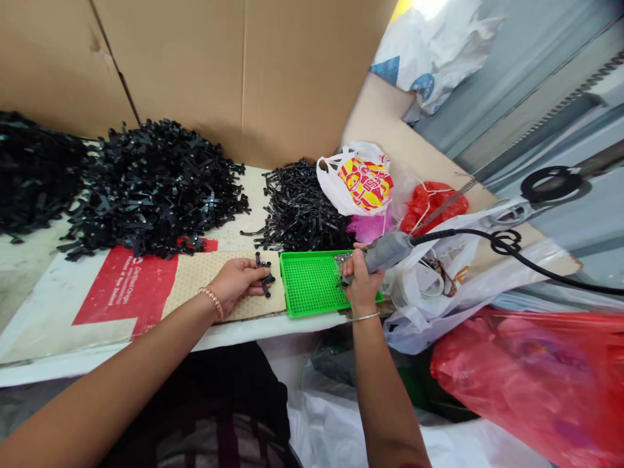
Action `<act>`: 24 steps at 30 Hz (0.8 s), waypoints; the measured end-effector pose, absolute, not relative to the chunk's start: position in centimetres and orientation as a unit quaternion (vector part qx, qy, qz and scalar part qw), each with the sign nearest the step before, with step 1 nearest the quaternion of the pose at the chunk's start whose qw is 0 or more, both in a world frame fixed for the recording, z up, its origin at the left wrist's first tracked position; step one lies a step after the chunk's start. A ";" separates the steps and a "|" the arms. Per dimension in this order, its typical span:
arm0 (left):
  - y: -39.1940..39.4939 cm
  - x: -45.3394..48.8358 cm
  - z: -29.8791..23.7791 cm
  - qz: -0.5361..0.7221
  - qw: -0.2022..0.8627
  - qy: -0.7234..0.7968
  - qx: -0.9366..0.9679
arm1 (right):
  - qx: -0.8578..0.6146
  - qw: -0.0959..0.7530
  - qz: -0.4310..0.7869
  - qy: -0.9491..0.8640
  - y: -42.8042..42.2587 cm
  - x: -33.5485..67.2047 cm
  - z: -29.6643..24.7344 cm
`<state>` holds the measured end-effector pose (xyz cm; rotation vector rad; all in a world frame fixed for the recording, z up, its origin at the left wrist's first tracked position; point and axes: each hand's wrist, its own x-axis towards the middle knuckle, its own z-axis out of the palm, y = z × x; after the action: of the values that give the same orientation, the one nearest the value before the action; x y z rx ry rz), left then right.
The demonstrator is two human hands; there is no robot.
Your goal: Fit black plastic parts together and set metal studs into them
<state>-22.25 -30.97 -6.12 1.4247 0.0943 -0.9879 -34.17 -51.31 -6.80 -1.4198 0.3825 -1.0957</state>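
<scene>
My left hand [240, 285] pinches small black plastic parts [264, 281] that lie crosswise between thumb and fingers, just above a tan textured pad [192, 286]. My right hand [361, 279] is wrapped round a grey corded electric screwdriver [387, 252]. Its tip points down and left over a bright green perforated tray [312, 286] and is partly hidden by the fingers. Small silvery metal pieces, which look like screws [343, 259], lie in the tray's right part beside that hand.
Behind the pad rises a large heap of black parts [156, 188], with a heap of thin black strips [302, 208] right of it. A cardboard sheet [234, 78] stands behind. Plastic bags [363, 179] crowd the right side, crossed by the tool's black cable [517, 257].
</scene>
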 end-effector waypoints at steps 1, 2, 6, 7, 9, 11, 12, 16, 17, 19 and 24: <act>-30.9 -22.2 -6.2 -0.434 0.647 0.039 0.625 | -0.615 0.608 -0.474 0.165 -51.4 -34.2 -6.9; -30.9 -22.2 -6.3 -0.434 0.649 0.036 0.624 | -0.617 0.606 -0.473 0.166 -51.5 -34.2 -7.0; -30.9 -22.2 -6.4 -0.434 0.649 0.035 0.623 | -0.621 0.602 -0.471 0.174 -51.7 -34.3 -7.1; -30.9 -22.2 -6.3 -0.435 0.648 0.037 0.624 | -0.619 0.604 -0.471 0.174 -51.7 -34.3 -7.0; -31.0 -22.2 -6.2 -0.435 0.647 0.040 0.625 | -0.610 0.611 -0.474 0.171 -51.6 -34.3 -6.9; -31.0 -22.2 -6.1 -0.435 0.646 0.042 0.625 | -0.600 0.620 -0.477 0.168 -51.5 -34.2 -6.7; -31.0 -22.2 -6.0 -0.435 0.646 0.043 0.626 | -0.596 0.623 -0.478 0.168 -51.5 -34.2 -6.6; -31.0 -22.2 -6.0 -0.433 0.649 0.041 0.624 | -0.603 0.619 -0.473 0.171 -51.4 -34.1 -6.6; -30.9 -22.2 -6.0 -0.432 0.650 0.041 0.624 | -0.607 0.615 -0.472 0.173 -51.4 -34.1 -6.7; -30.9 -22.2 -6.1 -0.433 0.650 0.040 0.623 | -0.614 0.610 -0.470 0.176 -51.5 -34.1 -6.8; -30.9 -22.2 -6.1 -0.433 0.647 0.037 0.626 | -0.617 0.611 -0.465 0.175 -51.5 -34.2 -6.8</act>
<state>-22.19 -30.93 -6.10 1.4243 0.0847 -0.9845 -34.21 -51.49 -6.77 -1.4232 0.4028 -1.0732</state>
